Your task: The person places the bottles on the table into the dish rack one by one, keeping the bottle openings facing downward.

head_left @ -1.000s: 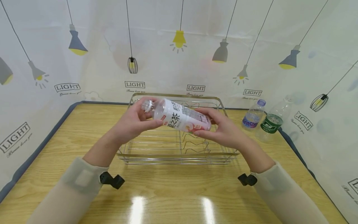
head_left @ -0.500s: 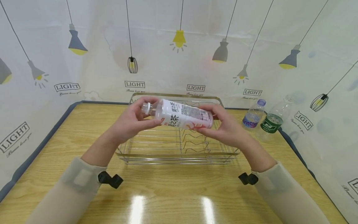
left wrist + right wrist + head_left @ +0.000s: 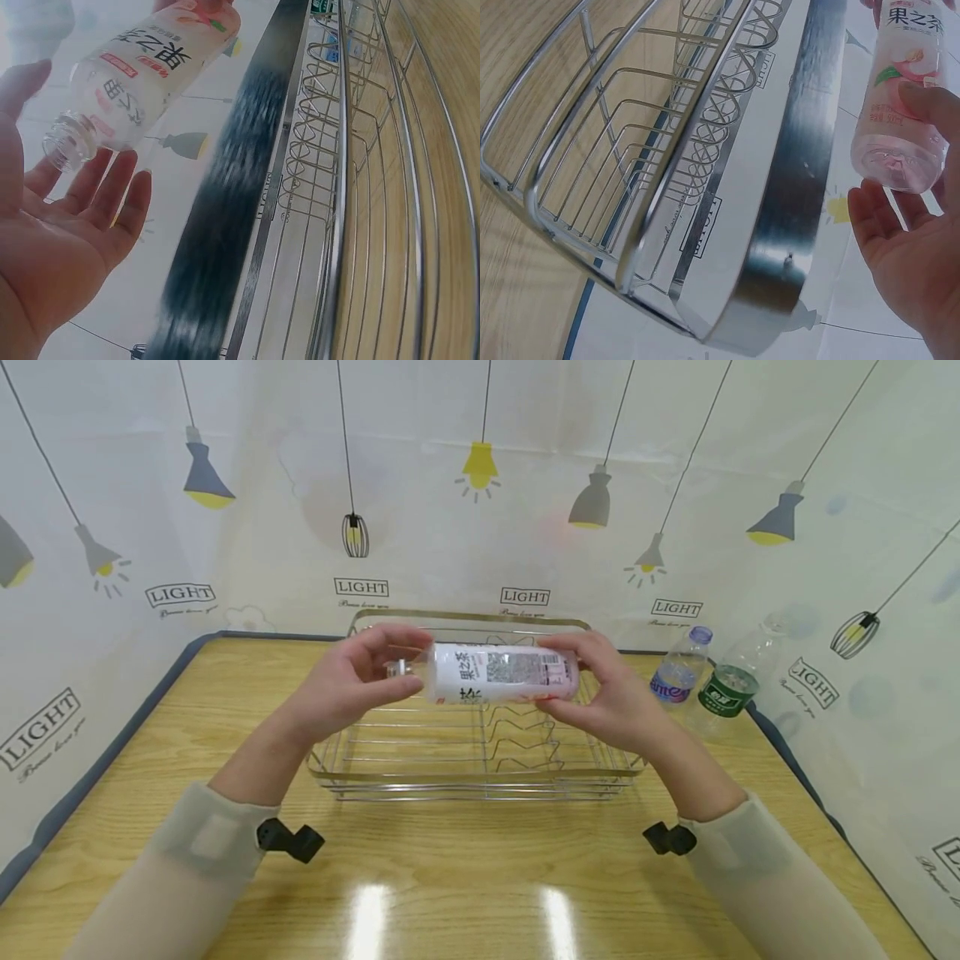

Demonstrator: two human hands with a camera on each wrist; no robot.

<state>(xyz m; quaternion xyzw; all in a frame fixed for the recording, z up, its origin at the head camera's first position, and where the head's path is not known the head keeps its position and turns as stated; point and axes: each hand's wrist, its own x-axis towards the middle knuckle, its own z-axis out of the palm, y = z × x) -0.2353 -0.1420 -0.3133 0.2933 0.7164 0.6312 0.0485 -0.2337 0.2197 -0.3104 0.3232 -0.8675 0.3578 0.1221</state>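
A clear plastic drink bottle [image 3: 498,674] with a white and pink label lies almost level in the air over a wire dish rack [image 3: 420,760]. Thumb and fingers of my right hand [image 3: 618,697] grip its base end; in the right wrist view the peach picture on the label [image 3: 915,67] shows near the thumb. At the neck end is my left hand [image 3: 345,689], its fingers loosely spread. The left wrist view shows the fingertips beside the bottle's shoulder and the thumb apart from it. The threaded bottle mouth [image 3: 69,142] shows no cap.
Two more clear bottles stand at the back right of the wooden table [image 3: 480,868]: one with a purple cap [image 3: 678,668], one with a green label [image 3: 731,685]. A printed curtain [image 3: 420,485] encloses the back and sides.
The bottle has turned about its length, bringing the barcode side up, and has levelled from its tilt. My left thumb has slid off the label toward the neck; the right hand still grips the base.
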